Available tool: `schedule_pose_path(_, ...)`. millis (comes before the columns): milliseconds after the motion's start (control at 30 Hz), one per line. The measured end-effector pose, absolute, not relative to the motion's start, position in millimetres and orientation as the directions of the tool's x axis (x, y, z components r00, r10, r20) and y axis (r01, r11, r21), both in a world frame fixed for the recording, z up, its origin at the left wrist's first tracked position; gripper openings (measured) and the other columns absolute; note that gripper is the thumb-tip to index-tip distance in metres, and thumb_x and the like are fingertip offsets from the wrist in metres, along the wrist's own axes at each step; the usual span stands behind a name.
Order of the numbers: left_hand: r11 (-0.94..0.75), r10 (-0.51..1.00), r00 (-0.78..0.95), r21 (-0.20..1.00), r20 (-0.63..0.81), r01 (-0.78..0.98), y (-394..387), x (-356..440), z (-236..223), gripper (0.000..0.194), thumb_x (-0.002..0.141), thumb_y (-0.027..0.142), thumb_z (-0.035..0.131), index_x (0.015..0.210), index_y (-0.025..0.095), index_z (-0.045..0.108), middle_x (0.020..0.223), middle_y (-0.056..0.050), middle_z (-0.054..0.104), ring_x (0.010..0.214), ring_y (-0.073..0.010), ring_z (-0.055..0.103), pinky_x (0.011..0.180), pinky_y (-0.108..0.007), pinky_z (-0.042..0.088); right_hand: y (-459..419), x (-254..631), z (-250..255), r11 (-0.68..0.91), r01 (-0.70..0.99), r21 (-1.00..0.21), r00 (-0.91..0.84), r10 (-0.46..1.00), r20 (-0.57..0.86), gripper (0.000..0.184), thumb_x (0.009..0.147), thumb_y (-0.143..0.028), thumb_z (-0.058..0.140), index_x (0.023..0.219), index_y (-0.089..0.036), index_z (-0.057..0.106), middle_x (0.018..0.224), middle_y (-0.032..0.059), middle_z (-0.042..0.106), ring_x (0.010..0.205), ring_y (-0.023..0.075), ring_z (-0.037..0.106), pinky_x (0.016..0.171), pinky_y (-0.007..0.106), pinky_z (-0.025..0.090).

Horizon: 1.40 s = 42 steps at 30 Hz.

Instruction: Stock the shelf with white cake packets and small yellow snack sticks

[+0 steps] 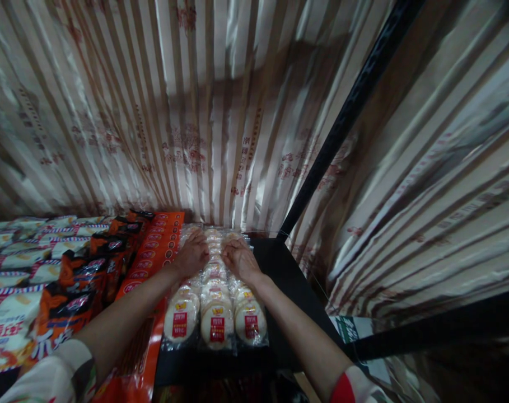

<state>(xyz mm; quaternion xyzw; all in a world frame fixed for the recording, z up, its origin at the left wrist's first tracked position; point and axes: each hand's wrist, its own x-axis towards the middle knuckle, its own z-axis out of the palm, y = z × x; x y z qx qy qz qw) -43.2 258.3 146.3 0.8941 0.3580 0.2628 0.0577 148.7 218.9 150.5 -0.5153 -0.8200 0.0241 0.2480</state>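
Note:
Three rows of clear-wrapped round, pale cracker packets with red and yellow labels run from the shelf's front edge toward the back. At the rear of the left row, my left hand is closed, its fingers bent over the clear wrapping. Opposite it, my right hand has its fingers curled on the rear packets of the right row. The middle row shows between the two hands. What lies under the fingertips is partly hidden, and the picture is dim.
Left of the rows lies a long orange sheet of packaging, then orange-black snack bags and white snack bags. A black shelf extends rightward to a slanted black post. Striped printed sheeting hangs behind.

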Motion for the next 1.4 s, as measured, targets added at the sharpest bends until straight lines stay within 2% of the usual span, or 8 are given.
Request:
schedule_pose_path(300,-0.713,0.692,0.595,0.261,0.41,0.65,259,-40,141,0.016,0.071,0.009,0.05,0.062,0.02,0.056,0.084,-0.003,0.064,0.1,-0.0175,0.057,0.113,-0.045,0.024,211,153,150,0.462,0.824,-0.327,-0.316,0.855,0.412,0.007,0.08,-0.017,0.058,0.083,-0.019,0.065,0.092,0.0062,0.06,0.094,0.0204,0.048,0.086,0.034,0.041)
schedule_pose_path(533,-0.696,0.707,0.587,0.242,0.394,0.676,253,-39,146,0.015,0.071,0.007,0.049,0.063,0.018,0.055,0.079,-0.004,0.062,0.092,-0.0167,0.058,0.113,-0.044,0.025,192,157,160,0.531,0.79,-0.307,-0.449,0.841,0.301,0.01,0.082,-0.023,0.061,0.085,-0.019,0.07,0.101,0.0065,0.06,0.101,0.019,0.048,0.09,0.034,0.038)
schedule_pose_path(767,-0.684,0.715,0.57,0.238,0.404,0.69,255,-38,141,0.015,0.071,0.007,0.05,0.063,0.018,0.055,0.08,-0.005,0.062,0.092,-0.0174,0.058,0.112,-0.044,0.028,191,152,162,0.52,0.795,-0.312,-0.458,0.852,0.253,0.005,0.077,-0.022,0.066,0.075,-0.019,0.069,0.104,0.0063,0.06,0.103,0.0198,0.049,0.089,0.035,0.038)
schedule_pose_path(1067,-0.687,0.71,0.56,0.247,0.428,0.683,253,-39,143,0.015,0.071,0.007,0.049,0.062,0.02,0.053,0.077,-0.002,0.059,0.09,-0.017,0.056,0.111,-0.045,0.028,191,150,158,0.513,0.789,-0.337,-0.414,0.85,0.325,0.009,0.076,-0.011,0.061,0.07,-0.017,0.064,0.099,0.0072,0.06,0.099,0.0194,0.049,0.088,0.033,0.04)
schedule_pose_path(1233,-0.682,0.717,0.551,0.263,0.428,0.683,252,-40,142,0.015,0.072,0.009,0.05,0.062,0.019,0.055,0.081,-0.004,0.061,0.094,-0.018,0.055,0.112,-0.044,0.028,190,151,155,0.511,0.793,-0.331,-0.399,0.847,0.353,0.01,0.077,-0.012,0.06,0.069,-0.017,0.063,0.1,0.007,0.059,0.098,0.0197,0.048,0.088,0.033,0.04)
schedule_pose_path(1400,-0.683,0.717,0.539,0.287,0.443,0.672,250,-41,142,0.013,0.073,0.011,0.051,0.064,0.02,0.056,0.085,-0.004,0.062,0.099,-0.019,0.054,0.11,-0.047,0.03,191,149,156,0.495,0.806,-0.324,-0.382,0.854,0.353,0.008,0.076,-0.012,0.061,0.071,-0.017,0.063,0.098,0.0079,0.06,0.097,0.0203,0.048,0.086,0.033,0.041)
